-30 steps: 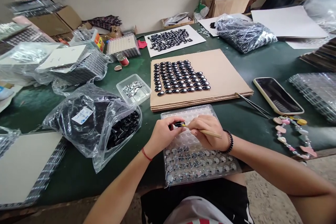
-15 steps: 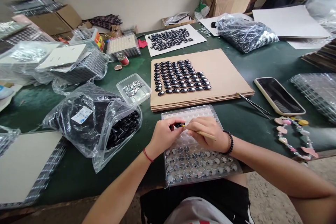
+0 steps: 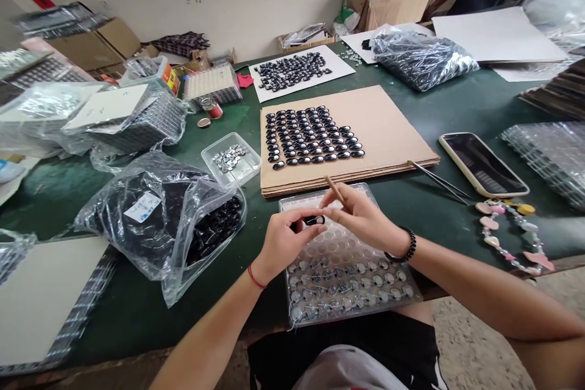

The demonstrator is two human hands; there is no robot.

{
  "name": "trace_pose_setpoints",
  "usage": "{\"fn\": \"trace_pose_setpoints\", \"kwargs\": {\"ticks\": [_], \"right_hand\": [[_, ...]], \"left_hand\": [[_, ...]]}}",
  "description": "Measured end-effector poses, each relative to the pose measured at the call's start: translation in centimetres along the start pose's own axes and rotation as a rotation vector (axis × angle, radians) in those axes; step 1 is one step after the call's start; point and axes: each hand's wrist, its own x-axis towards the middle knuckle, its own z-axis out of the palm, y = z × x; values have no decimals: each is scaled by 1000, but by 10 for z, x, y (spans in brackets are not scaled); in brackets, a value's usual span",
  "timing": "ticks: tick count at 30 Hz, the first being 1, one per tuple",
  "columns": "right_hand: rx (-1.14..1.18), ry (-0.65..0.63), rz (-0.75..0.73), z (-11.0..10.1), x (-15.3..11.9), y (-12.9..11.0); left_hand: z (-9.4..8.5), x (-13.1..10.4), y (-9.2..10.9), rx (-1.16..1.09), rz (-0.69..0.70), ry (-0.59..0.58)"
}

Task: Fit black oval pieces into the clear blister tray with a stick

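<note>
My left hand (image 3: pixel 287 237) pinches a small black oval piece (image 3: pixel 313 220) with a pale disc at its right end. Close beside it, my right hand (image 3: pixel 361 219) grips a thin wooden stick (image 3: pixel 336 189), whose upper end slants up to the left; its fingertips are near or touching the black piece. Under both hands lies a clear plastic tray (image 3: pixel 347 250) with rows of round hollows, the nearer rows filled with small round parts. Beyond it, similar black pieces (image 3: pixel 315 134) stand in rows on a stack of brown cardboard (image 3: pixel 384 122).
Left of the cardboard are a clear box (image 3: pixel 233 158) of small metallic parts and a plastic bag (image 3: pixel 146 225) spilling black pieces. Tweezers (image 3: pixel 439 180), a phone (image 3: pixel 483 164) and a beaded strap (image 3: pixel 491 225) lie at right. A white board (image 3: pixel 338 64) with black pieces is behind.
My right hand has turned the stick, so its end now points up and away from the black piece. The pale disc on the piece now shows. My left hand keeps its pinch.
</note>
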Motion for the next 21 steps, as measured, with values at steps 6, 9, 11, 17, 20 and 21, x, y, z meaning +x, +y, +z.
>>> {"fn": "trace_pose_setpoints", "kwargs": {"ticks": [6, 9, 11, 17, 20, 21], "right_hand": [[104, -122, 152, 3, 4, 2], [117, -138, 128, 5, 4, 6], [89, -127, 78, 7, 2, 7], [52, -31, -28, 12, -5, 2], [39, 9, -1, 12, -2, 2], [57, 1, 16, 12, -1, 2]], "left_hand": [[5, -1, -1, 84, 114, 63], [8, -3, -3, 136, 137, 68], [10, -5, -4, 164, 151, 66], [7, -6, 0, 136, 160, 38], [3, -7, 4, 126, 182, 40], [2, -8, 5, 119, 186, 51]]}}
